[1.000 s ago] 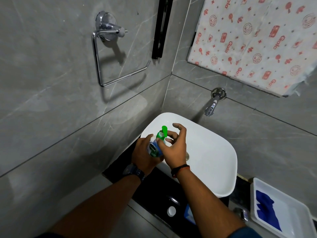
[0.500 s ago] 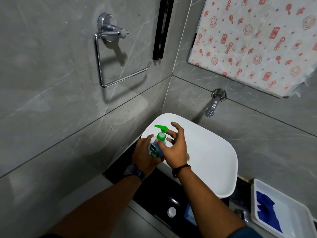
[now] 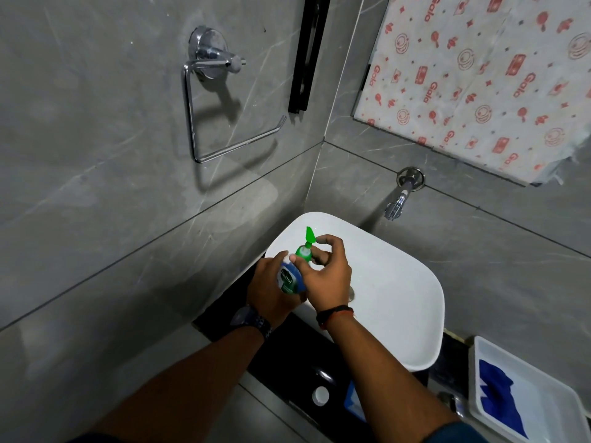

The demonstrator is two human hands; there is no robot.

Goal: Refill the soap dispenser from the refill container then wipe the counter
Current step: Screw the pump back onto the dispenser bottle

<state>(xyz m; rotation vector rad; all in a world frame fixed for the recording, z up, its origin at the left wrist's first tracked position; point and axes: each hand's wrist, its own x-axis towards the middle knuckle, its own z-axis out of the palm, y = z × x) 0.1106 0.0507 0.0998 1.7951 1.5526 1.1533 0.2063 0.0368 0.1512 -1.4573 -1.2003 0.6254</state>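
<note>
While both hands work over the basin, these points stand:

Dispenser: the soap dispenser (image 3: 290, 278), a blue-labelled bottle, is held above the near-left rim of the white sink (image 3: 399, 298), tilted away from the person.
Left hand: the left hand (image 3: 268, 290) is wrapped around the bottle body.
Right hand: the right hand (image 3: 326, 276) pinches the green pump (image 3: 305, 247) at its collar, apparently to twist it.
Cloth: a blue cloth (image 3: 499, 401) lies in a white tray (image 3: 543, 420) at lower right.
Risk: a slick bottle could turn in the grip or drop into the basin.
Risk: tilting with the pump loosened could spill soap.
</note>
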